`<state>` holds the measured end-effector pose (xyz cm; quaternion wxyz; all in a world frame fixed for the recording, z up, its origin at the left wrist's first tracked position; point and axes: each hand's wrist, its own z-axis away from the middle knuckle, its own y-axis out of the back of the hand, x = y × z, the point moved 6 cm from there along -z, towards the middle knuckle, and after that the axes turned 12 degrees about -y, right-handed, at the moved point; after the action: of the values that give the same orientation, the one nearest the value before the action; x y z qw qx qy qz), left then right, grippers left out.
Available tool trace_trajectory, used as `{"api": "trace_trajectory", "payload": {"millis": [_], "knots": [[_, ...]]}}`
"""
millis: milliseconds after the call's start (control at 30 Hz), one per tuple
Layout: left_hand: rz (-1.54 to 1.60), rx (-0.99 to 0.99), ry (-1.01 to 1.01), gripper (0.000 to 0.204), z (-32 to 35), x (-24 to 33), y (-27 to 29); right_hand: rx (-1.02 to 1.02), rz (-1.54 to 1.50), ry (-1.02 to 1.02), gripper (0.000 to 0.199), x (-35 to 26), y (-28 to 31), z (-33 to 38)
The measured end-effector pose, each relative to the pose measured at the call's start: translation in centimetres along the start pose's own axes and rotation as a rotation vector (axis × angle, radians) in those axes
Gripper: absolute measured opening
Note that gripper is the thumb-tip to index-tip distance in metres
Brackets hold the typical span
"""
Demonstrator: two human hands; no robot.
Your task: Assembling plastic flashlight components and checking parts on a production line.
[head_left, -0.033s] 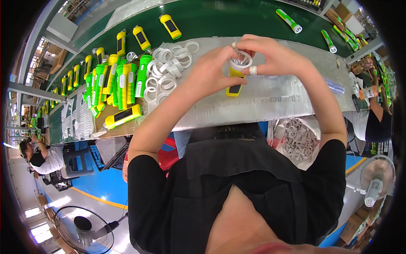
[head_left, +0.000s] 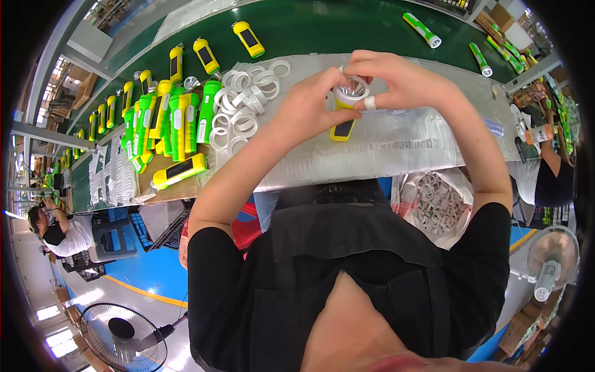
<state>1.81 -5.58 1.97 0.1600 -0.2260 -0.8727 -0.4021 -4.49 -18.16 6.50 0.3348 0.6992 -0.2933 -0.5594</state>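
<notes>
A yellow flashlight (head_left: 341, 131) with a dark panel on its body stands or lies on the plastic-covered bench in front of me, its clear lens end toward me. A white ring (head_left: 352, 99) sits around its reflector head. My left hand (head_left: 310, 102) curls its fingers and thumb about the left of the head. From the other side my right hand (head_left: 396, 80) closes around the rim, with pale bands on its finger and thumb. Left of my hands lies a pile of loose white rings (head_left: 246, 99), beside a heap of green and yellow flashlights (head_left: 176, 121).
Several yellow flashlights (head_left: 204, 54) line the green conveyor belt (head_left: 322, 31); green ones (head_left: 421, 30) lie farther right. One yellow flashlight (head_left: 180, 172) rests near the bench's front edge. A bag of white rings (head_left: 437, 201) is below the bench. Fans (head_left: 124, 335) and co-workers (head_left: 65, 232) are at the sides.
My fingers shift only slightly around the flashlight head; my left thumb moves a little nearer the right thumb. The other things stay where they were.
</notes>
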Motion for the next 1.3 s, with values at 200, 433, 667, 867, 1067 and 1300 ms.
{"api": "trace_trajectory", "payload": {"millis": [200, 433, 667, 867, 1067, 1300], "knots": [[0.044, 0.041, 0.030, 0.043, -0.3, -0.7, -1.0, -0.123, 0.258, -0.118, 0.039, 0.5, -0.4, -0.8], [-0.026, 0.098, 0.015, 0.045, -0.8, -1.4, -1.2, 0.093, 0.568, -0.678, 0.060, 0.8, -0.6, -1.4], [0.038, 0.130, 0.032, 0.044, -0.9, -0.7, -1.5, 0.045, 0.017, 0.050, 0.055, 0.5, 0.3, -0.3], [-0.010, 0.105, -0.020, 0.043, -1.0, -1.1, -1.6, 0.063, 0.339, -0.389, 0.039, 2.1, -0.8, -0.7], [0.274, 0.152, -0.005, 0.083, -0.3, -1.9, -2.1, 0.083, 0.247, -0.116, 0.035, -0.1, 0.8, 1.5], [1.304, -0.567, 0.434, 0.069, 1.3, 4.6, -2.9, 0.284, 0.210, 0.240, 0.038, -6.3, 3.7, 4.6]]}}
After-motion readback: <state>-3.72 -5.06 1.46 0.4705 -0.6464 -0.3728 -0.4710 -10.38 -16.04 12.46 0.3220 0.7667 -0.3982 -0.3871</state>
